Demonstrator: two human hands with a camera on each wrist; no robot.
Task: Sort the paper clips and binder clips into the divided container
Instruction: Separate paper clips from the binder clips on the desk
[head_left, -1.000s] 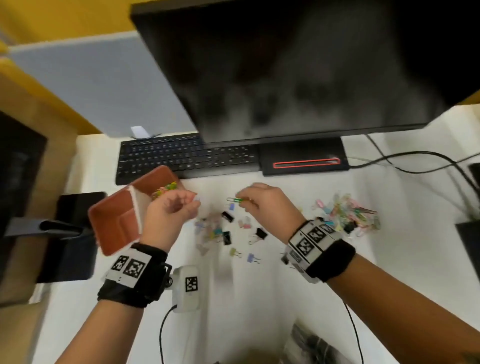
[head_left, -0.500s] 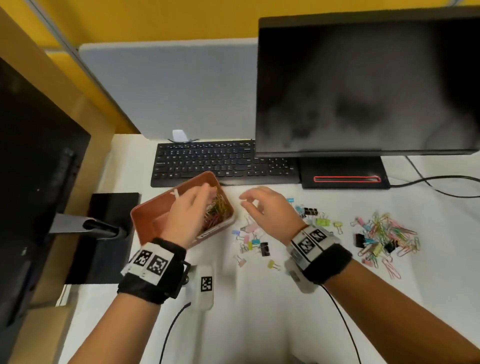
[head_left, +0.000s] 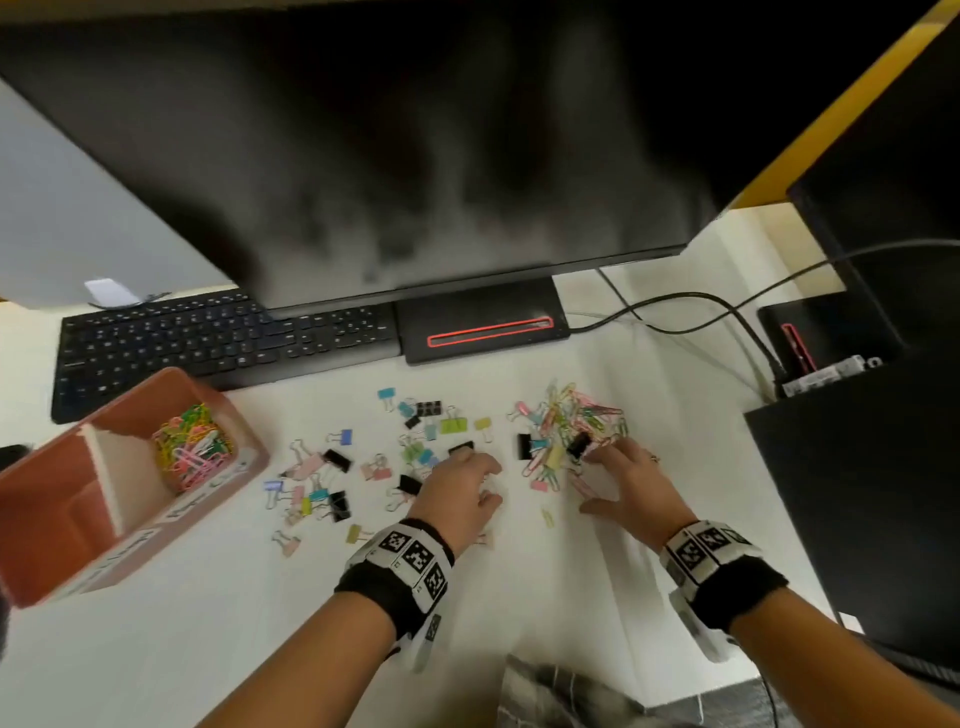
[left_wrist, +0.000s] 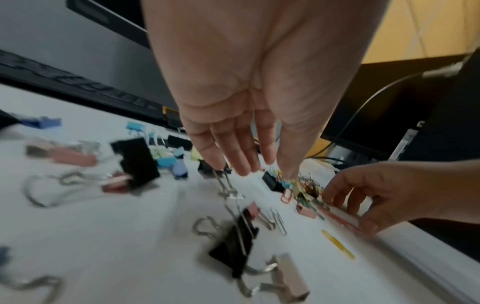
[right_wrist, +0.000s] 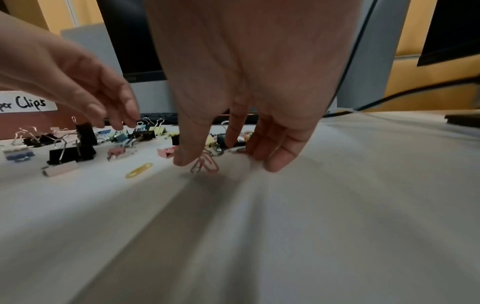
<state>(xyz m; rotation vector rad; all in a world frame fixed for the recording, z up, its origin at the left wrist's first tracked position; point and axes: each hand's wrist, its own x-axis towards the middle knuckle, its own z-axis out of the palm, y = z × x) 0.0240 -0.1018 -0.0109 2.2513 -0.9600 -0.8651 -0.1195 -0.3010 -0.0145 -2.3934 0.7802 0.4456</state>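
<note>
Half a second earlier the left hand was over the divided container at the bench's left edge; it is now back over the scattered binder clips at mid-bench, fingers extended and holding nothing. The right hand has shifted toward the mixed pile nearer the right edge, fingers spread and lowered, thumb beside a pink paper clip, with nothing gripped. Judged from this, one deposit is complete and the next pick is beginning. The container's far compartment holds coloured paper clips; the near compartments look empty, so binder clip sorting has apparently not started. A yellow paper clip lies alone between the hands. The bench is white. A keyboard and a monitor occupy its rear edge, and cables run toward the rear right corner.
</note>
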